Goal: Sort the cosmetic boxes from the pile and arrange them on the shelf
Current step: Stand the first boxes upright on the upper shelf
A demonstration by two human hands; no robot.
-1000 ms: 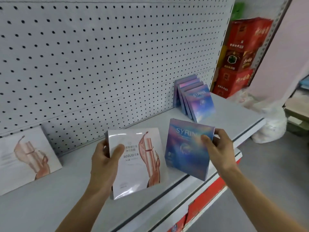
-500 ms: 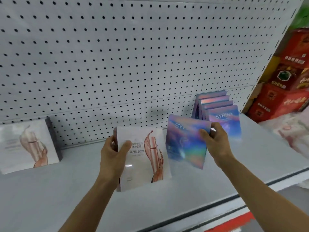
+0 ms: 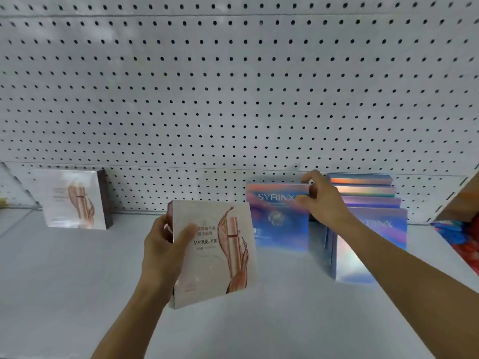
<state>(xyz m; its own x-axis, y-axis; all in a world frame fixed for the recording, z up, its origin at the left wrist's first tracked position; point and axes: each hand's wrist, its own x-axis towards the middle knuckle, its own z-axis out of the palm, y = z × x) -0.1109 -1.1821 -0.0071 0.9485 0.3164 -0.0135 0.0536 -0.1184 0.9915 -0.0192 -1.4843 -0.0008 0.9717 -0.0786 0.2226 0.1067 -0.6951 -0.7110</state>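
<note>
My left hand (image 3: pixel 166 248) grips a white MARUBI box (image 3: pixel 216 252) with a rose-gold print, held upright above the grey shelf (image 3: pixel 77 268). My right hand (image 3: pixel 322 200) pinches the top right corner of a blue iridescent SYRINX box (image 3: pixel 278 218), which stands upright near the pegboard, just left of a row of several matching SYRINX boxes (image 3: pixel 370 229). A second white MARUBI box (image 3: pixel 74 199) leans against the pegboard at the far left.
The white pegboard back wall (image 3: pixel 233 99) rises behind the shelf. Red and blue packaging (image 3: pixel 464 237) shows at the right edge. Bare shelf surface lies between the left MARUBI box and the SYRINX boxes.
My right hand has carried the SYRINX box up and back to the pegboard beside the row. The view has swung left and closer to the shelf. My left hand still holds the MARUBI box.
</note>
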